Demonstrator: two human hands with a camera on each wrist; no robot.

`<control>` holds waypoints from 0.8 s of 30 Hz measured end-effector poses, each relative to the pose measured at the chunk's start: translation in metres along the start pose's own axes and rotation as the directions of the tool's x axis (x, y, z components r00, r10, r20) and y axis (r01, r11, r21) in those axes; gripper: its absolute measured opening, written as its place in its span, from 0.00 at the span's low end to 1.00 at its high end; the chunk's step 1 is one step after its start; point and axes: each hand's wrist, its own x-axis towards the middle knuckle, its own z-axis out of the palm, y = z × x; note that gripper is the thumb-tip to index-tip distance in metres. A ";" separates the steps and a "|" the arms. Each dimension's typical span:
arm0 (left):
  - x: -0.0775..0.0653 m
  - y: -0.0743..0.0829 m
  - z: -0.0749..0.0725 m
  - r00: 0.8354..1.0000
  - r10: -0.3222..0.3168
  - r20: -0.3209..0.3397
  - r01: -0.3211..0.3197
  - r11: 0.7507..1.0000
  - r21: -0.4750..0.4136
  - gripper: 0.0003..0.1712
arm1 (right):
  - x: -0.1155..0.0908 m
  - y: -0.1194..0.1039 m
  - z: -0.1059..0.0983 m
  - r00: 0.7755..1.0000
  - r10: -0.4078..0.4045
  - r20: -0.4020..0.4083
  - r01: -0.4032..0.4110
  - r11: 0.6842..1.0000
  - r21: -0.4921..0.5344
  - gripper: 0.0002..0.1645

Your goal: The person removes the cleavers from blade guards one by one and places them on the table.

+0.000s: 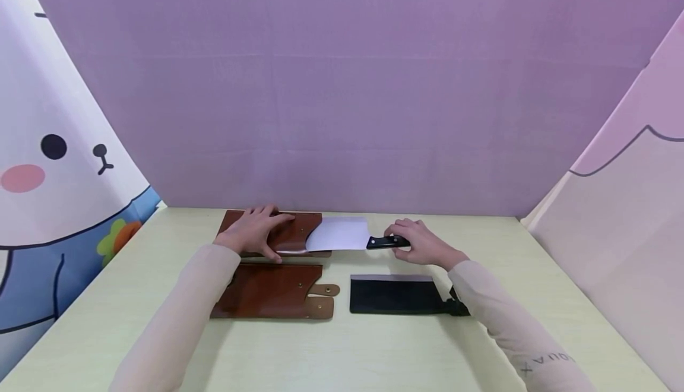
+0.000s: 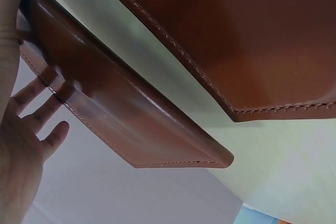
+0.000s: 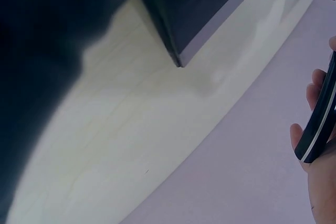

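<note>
My left hand [image 1: 253, 230] spans the far brown leather knife sheath [image 1: 299, 231], thumb at its near edge and fingers at its far edge; the left wrist view shows these fingers [image 2: 39, 114] against the stitched side. In my right hand [image 1: 424, 243] is the black riveted handle [image 1: 386, 242] of a cleaver, held between thumb and fingers. Its broad bright blade [image 1: 339, 233] lies level, its front end hidden at the mouth of that sheath. The handle's butt [image 3: 315, 129] shows along the palm in the right wrist view.
A second brown sheath [image 1: 278, 291] with two snap straps lies nearer, below my left hand. To its right is a flat black blade-shaped piece [image 1: 395, 295] with a grey upper edge; my right sleeve covers part of its handle end. A purple panel [image 1: 342, 113] stands behind the pale table [image 1: 342, 356].
</note>
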 end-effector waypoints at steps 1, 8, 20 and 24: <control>0.000 0.000 0.000 1.000 0.000 0.001 0.000 1.000 -0.001 0.57 | -0.001 0.000 0.000 1.000 -0.002 -0.002 0.002 1.000 -0.003 0.17; 0.000 -0.002 0.001 1.000 0.004 0.002 -0.004 1.000 -0.008 0.58 | -0.004 0.002 -0.001 1.000 0.011 0.006 -0.011 1.000 0.009 0.16; 0.000 -0.002 0.002 1.000 0.008 -0.015 -0.009 1.000 -0.011 0.58 | -0.010 0.007 -0.003 1.000 0.022 0.008 -0.022 1.000 0.002 0.16; -0.001 -0.002 0.001 1.000 0.009 -0.014 -0.009 1.000 -0.010 0.57 | -0.013 0.007 -0.003 0.999 0.031 0.016 -0.031 0.999 0.014 0.16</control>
